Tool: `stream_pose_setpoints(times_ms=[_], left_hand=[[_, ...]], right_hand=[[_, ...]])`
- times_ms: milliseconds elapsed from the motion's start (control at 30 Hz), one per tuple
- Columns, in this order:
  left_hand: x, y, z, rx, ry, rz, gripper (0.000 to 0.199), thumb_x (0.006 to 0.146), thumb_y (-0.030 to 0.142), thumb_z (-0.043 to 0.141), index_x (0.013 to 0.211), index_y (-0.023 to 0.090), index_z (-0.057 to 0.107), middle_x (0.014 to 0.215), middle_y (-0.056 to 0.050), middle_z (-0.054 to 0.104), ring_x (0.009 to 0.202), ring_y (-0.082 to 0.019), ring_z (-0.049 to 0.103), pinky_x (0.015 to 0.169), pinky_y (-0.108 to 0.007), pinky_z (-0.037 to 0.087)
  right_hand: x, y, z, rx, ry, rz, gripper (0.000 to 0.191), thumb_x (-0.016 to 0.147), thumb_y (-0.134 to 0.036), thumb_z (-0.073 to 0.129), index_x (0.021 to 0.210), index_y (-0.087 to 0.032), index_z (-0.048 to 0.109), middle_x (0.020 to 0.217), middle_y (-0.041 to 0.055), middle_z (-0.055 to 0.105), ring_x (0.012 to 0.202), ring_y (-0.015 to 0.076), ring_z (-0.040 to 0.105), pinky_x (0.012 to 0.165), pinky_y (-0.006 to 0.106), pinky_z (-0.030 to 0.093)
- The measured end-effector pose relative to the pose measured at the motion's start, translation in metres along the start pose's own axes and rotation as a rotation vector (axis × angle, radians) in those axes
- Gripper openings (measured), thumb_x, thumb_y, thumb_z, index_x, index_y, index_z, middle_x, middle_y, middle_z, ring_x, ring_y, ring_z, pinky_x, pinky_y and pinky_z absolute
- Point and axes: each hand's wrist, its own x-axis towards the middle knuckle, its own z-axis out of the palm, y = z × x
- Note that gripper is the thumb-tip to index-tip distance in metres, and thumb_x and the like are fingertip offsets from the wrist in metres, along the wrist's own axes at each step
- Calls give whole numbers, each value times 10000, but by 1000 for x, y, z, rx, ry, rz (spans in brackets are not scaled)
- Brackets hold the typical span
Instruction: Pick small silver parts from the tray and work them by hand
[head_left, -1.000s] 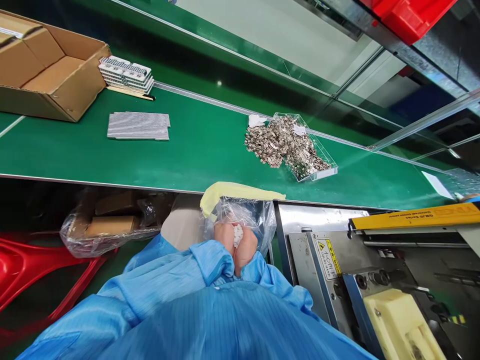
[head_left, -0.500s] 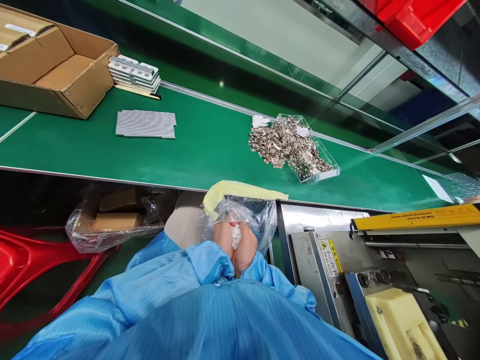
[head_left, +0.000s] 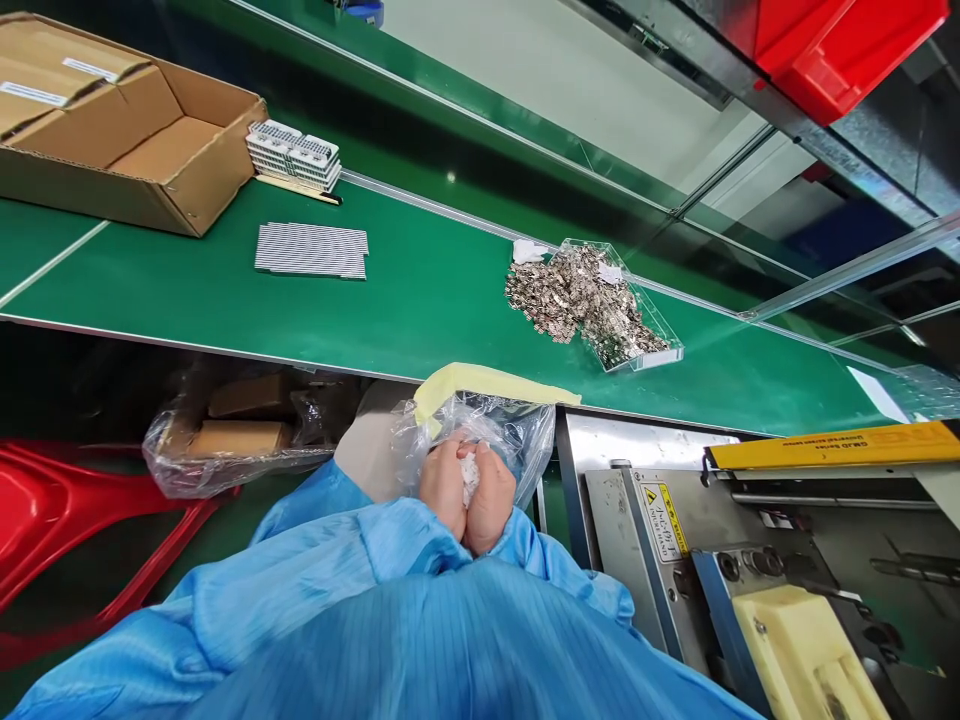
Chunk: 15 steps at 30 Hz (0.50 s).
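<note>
My left hand [head_left: 444, 487] and my right hand [head_left: 491, 497] are close together in front of my body, both closed. Between them they grip a crumpled white wad [head_left: 470, 478], which looks like tissue paper; fingers cover much of it. Just beyond and around the fingers hangs a clear plastic bag [head_left: 531, 450], fixed at the bench edge under a strip of yellow tape [head_left: 495, 380]. On the green bench [head_left: 420, 310] ahead, a pile of small shiny metal parts [head_left: 551, 295] spills from a tilted clear plastic tray [head_left: 660, 355]. White crumpled pieces [head_left: 529, 250] lie on and beside the pile.
Left on the bench are an open cardboard box [head_left: 172, 200], stacked white trays [head_left: 294, 155] and a flat block of grey strips [head_left: 312, 250]. A machine with a yellow bar [head_left: 832, 447] stands at right. A red stool [head_left: 82, 510] and a bagged box [head_left: 236, 440] are lower left.
The view has shifted slightly, so bench items appear a little further right. My hands stay together around the white wad, with the fingers slightly rearranged and the thumbs more visible.
</note>
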Motion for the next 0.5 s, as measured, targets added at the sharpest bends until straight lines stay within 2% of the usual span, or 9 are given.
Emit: stream_pose_setpoints(times_ms=[167, 300, 400, 500], left_hand=[[-14, 11, -1, -104, -26, -25, 279, 858, 216, 458, 950, 135, 709, 1091, -94, 671, 1037, -204, 619, 925, -295, 479], [-32, 20, -4, -60, -65, -6, 302, 911, 248, 459, 1065, 159, 703, 1230, -76, 623, 1186, -199, 552, 1058, -297, 398], [-43, 24, -8, -27, -125, 62, 346, 950, 322, 435, 1140, 174, 684, 1300, -58, 583, 1253, -190, 505, 1085, -274, 373], [-51, 28, -12, 19, -162, 152, 373, 967, 344, 403, 1144, 176, 685, 1316, -54, 572, 1271, -189, 492, 1061, -251, 399]], right_hand=[[-5, -2, 0, 12, -14, -86, 409, 848, -527, 642, 716, -139, 638, 797, 84, 607, 756, 223, 571, 704, 284, 473], [-12, -11, 1, 8, -46, -196, 374, 909, -456, 626, 721, -134, 654, 826, 86, 613, 810, 226, 569, 766, 296, 462], [-19, -20, 5, 16, -79, -284, 348, 951, -396, 594, 725, -140, 661, 844, 80, 609, 828, 227, 566, 785, 308, 458], [-24, -29, 9, 23, -105, -369, 330, 977, -354, 567, 742, -147, 670, 849, 77, 602, 851, 233, 562, 827, 335, 448]])
